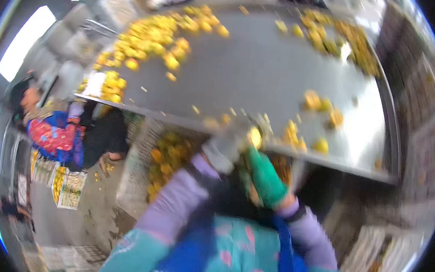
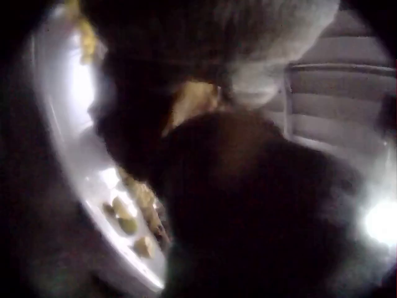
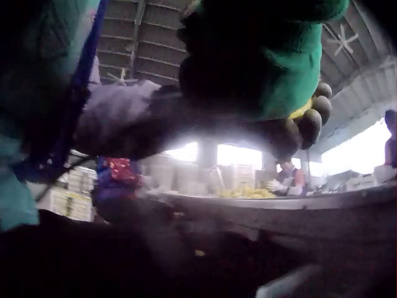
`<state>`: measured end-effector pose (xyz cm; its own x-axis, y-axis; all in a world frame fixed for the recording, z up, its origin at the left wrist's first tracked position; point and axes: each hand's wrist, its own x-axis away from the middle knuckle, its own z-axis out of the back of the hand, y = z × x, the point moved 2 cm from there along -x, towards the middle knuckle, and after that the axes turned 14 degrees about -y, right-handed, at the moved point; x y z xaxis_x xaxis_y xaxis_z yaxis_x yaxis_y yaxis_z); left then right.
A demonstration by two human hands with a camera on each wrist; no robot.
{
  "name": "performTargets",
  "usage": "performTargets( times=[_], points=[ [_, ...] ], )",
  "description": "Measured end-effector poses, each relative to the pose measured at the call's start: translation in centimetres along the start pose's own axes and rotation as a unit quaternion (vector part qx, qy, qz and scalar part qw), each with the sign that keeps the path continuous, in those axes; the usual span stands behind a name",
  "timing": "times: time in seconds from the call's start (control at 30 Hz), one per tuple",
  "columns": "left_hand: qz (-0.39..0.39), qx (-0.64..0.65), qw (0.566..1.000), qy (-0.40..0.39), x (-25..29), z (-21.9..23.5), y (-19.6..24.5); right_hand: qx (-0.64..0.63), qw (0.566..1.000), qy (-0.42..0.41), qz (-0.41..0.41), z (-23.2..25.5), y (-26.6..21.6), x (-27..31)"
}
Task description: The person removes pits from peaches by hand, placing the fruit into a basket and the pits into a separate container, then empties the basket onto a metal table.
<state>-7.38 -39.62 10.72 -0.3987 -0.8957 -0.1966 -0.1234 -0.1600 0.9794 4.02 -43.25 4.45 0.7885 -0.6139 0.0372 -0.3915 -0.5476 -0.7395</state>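
My left hand [image 1: 227, 144], in a grey glove, and my right hand [image 1: 265, 178], in a green glove, meet at the near edge of the steel table [image 1: 263, 73]. Between them sits one yellow fruit [image 1: 254, 137], just off the table's lip. The right hand's fingers are curled round it; a sliver of yellow shows between the dark fingertips [image 3: 310, 121] in the right wrist view. The left hand touches or steadies the same fruit, but motion blur keeps me from telling whether its fingers are clenched on it.

Judgement on the work in hand: I should keep the fruit over the table edge, not over the crate of fruit [image 1: 167, 162] below, and hold it firmly without crushing it; a loose hold here risks a drop.

View comparison: the head view alone shows the heaps of yellow fruit [image 1: 148, 38] across the table and a seated worker [image 1: 54, 128] on the left. The left wrist view is mostly dark, yet shows pale pieces [image 2: 127, 217] along a bright rim. The right wrist view shows the roof and another worker [image 3: 286, 177] beyond the table
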Motion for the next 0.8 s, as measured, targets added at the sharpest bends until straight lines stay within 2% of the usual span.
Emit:
performTargets(
  times=[0.03,0.07,0.1,0.17,0.27,0.37,0.4,0.43,0.47,0.5,0.53,0.6,0.63,0.67,0.7,0.77,0.8],
  points=[
    [0.009,-0.034,0.999,0.034,-0.3,-0.2,0.2,0.023,0.996,0.022,-0.084,-1.5,-2.9,0.9],
    [0.009,-0.057,0.997,0.041,-0.8,-0.4,0.3,-0.093,0.992,-0.009,-0.086,0.2,-1.6,-0.2],
    [0.005,-0.094,0.996,0.004,-1.4,-0.2,0.9,-0.179,0.974,-0.058,-0.124,-0.6,-3.8,0.3],
    [-0.02,-0.127,0.989,-0.066,-1.2,0.2,0.2,-0.186,0.97,-0.068,-0.142,0.6,-2.8,0.7],
    [-0.049,-0.195,0.962,-0.185,-1.9,1.2,-1.2,0.002,0.986,0.012,-0.169,-0.3,-4.7,2.0],
    [-0.108,-0.305,0.921,-0.218,-2.3,1.1,-0.8,0.072,0.983,0.051,-0.162,-0.4,-5.3,2.2],
    [-0.101,-0.28,0.928,-0.223,-2.5,1.1,-1.1,0.126,0.977,0.043,-0.169,0.8,-4.7,2.0],
    [-0.082,-0.288,0.935,-0.192,-2.7,0.7,-1.0,0.247,0.961,0.072,-0.098,1.7,-3.9,1.7],
    [-0.063,-0.295,0.94,-0.161,-2.7,-0.1,-0.6,0.364,0.926,0.098,-0.028,2.5,-2.8,1.3],
    [-0.043,-0.302,0.944,-0.128,-2.8,-0.5,-0.5,0.474,0.871,0.12,0.041,3.1,-1.7,0.7],
    [0.037,-0.187,0.978,-0.082,-3.1,-0.3,-1.8,0.575,0.799,0.139,0.108,3.3,-0.4,0.2],
    [0.093,-0.129,0.981,-0.109,-3.2,-0.3,-2.1,0.742,0.605,0.165,0.235,3.0,0.6,0.0],
    [0.119,-0.099,0.98,-0.123,-3.3,-0.3,-2.2,0.734,0.622,0.155,0.223,3.1,0.7,0.2],
    [0.105,-0.082,0.972,-0.193,-3.8,-0.1,-2.0,0.724,0.641,0.145,0.208,2.8,0.8,0.6],
    [0.074,-0.139,0.963,-0.219,-4.1,0.0,-2.0,0.713,0.661,0.135,0.193,2.5,1.0,1.0],
    [0.006,-0.253,0.929,-0.268,-4.5,0.0,-2.1,0.631,0.745,0.107,0.191,2.9,2.4,0.9],
    [0.055,-0.204,0.936,-0.283,-4.6,0.2,-3.0,0.563,0.799,0.104,0.183,3.0,2.8,0.6]
  ],
)
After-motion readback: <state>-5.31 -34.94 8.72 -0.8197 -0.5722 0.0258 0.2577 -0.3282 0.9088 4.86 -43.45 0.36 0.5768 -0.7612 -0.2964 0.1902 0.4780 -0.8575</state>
